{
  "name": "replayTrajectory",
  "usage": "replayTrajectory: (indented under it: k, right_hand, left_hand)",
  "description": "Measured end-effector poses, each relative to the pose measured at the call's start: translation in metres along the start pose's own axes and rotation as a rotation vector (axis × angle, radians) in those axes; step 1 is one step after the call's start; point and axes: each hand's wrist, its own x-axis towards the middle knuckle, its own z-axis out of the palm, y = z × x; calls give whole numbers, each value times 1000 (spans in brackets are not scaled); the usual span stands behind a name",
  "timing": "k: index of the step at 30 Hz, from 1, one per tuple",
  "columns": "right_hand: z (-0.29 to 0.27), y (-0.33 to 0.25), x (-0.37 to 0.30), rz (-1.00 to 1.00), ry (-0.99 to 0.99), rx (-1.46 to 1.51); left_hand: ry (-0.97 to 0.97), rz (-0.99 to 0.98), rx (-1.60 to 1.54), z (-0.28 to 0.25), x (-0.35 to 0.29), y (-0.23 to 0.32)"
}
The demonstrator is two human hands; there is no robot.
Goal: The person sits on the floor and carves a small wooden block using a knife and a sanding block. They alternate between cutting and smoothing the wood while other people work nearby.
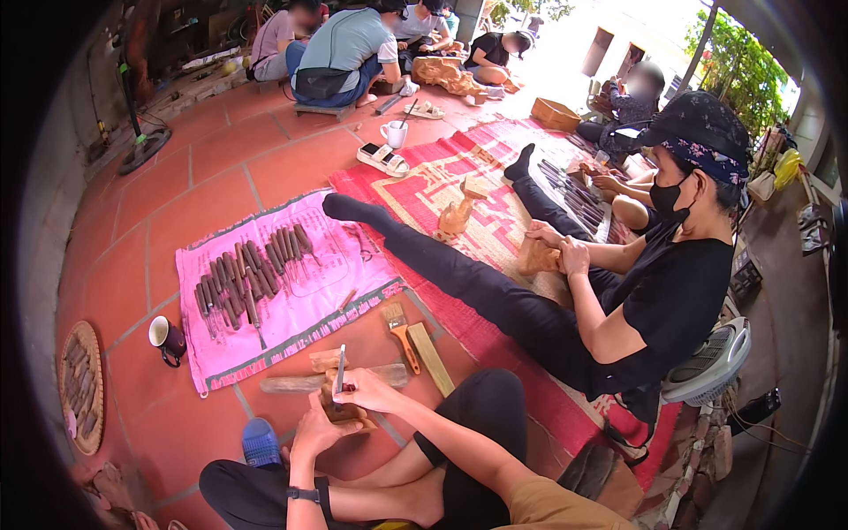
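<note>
My left hand (316, 430) is closed around a small piece of carved wood (358, 424), low in front of my crossed legs. Above it, my right hand (371, 392) grips a slim carving tool, seemingly a chisel (341, 360), whose metal part points upward. My fingers hide its other end and much of the wood. Just beyond my hands lie a long wooden bar (287, 385) and a short wood block (325, 359). A flat paintbrush (403, 337) with an orange handle rests to their right, beside a wooden strip (431, 359).
Several dark-handled chisels (237, 281) lie on a pink cloth (331, 256). Left of it stands a dark mug (166, 339); a round woven tray (69, 389) is farther left. A blue slipper (261, 442) sits near my knee. At right, a co-worker on a red mat holds a carving (537, 258).
</note>
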Motion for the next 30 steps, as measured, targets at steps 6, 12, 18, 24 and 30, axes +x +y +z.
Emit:
replayTrajectory:
  k: [6, 12, 18, 24, 30]
  right_hand:
    - [4, 29, 15, 65, 124, 324]
    - [8, 23, 4, -68, 40, 180]
    - [3, 10, 11, 2, 200, 249]
    - [9, 17, -1, -70, 167, 108]
    - [8, 24, 1, 30, 53, 412]
  left_hand:
    - [4, 17, 23, 2, 4, -1]
    - [38, 61, 22, 5, 4, -9]
    - [44, 41, 46, -1, 0, -1]
    - [22, 67, 6, 4, 3, -7]
    - [43, 43, 13, 6, 5, -5]
